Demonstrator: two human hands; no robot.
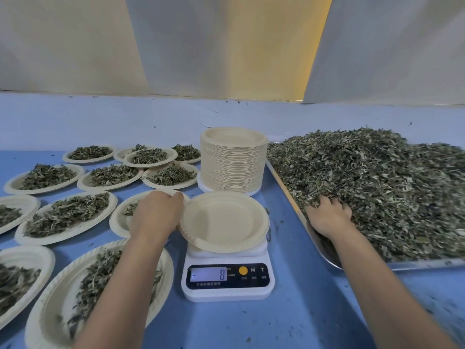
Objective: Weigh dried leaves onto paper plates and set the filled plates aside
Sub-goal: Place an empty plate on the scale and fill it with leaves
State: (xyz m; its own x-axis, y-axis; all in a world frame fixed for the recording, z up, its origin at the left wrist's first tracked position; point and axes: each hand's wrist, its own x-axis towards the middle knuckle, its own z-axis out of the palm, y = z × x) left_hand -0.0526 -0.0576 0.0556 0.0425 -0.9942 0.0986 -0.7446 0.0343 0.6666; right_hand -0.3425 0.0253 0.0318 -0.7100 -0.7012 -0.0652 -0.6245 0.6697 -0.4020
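A broad heap of dried leaves (pixel 377 187), grey-green, crumbled and mixed with thin stems, fills the right side of the frame on a shallow metal tray (pixel 415 264) whose right end is cut off by the frame edge. Across the left half lie about a dozen filled paper plates (pixel 57 238), each pale cream with a fluted rim and a low mound of the same leaves; some overlap, and those at the far left and lower left are cropped. At centre, just left of the tray's far corner, stands a tall stack of plates (pixel 232 170). In front of it an empty plate (pixel 224 222) sits slightly tilted on a white kitchen scale (pixel 227 285), whose lit display seems to read 8, though the small print around it is too fine to read. The left hand (pixel 156 215) grips the empty plate's left rim, thumb on top, and its forearm hides much of two filled plates. The right hand (pixel 329 217) lies palm-down at the near edge of the heap with its fingers dug into the leaves; the fingertips are buried, so whether they close on a handful cannot be told. Everything rests on a blue table (pixel 297 311) sprinkled with leaf crumbs, and pale cream and yellow panels (pixel 226 46) rise behind it across the top of the frame.
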